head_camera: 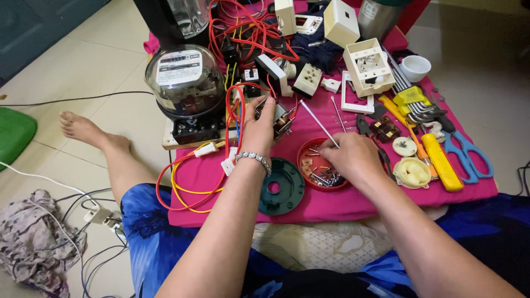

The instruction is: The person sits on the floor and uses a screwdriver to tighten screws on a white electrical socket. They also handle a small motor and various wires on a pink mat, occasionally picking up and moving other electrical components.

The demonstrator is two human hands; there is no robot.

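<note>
- Head view: a low table (342, 207) covered with a pink cloth (210, 182) is seen from above, with the person seated on the floor before it.
- The left hand (258, 128) is closed around a small metal electrical part (282, 118) with red wires; its grip is wrapped tight, fingers curled over the top of the part.
- A beaded silver bracelet (253, 158) is worn on the left wrist.
- The right hand (353, 156) is held over a red round dish (317, 168) of screws, which rests on the cloth just below the metal part.
- A thin screwdriver (317, 122) is pinched in the right grip, fingertips closed on its shaft, the tip pointing up and left toward the metal part.
- A dark green round base (282, 187) lies on the cloth beside the dish, on its left and touching the left forearm.
- A glass-domed electricity meter (185, 83) stands on a board at the left end of the table, with red and yellow wires (185, 193) looping down from it.
- To the right, a yellow-handled tool (440, 161), blue scissors (469, 157), a set of hex keys (411, 94) and white switch boxes (369, 66) are spread out.
- A white cup (415, 67) stands near the far right edge.
</note>
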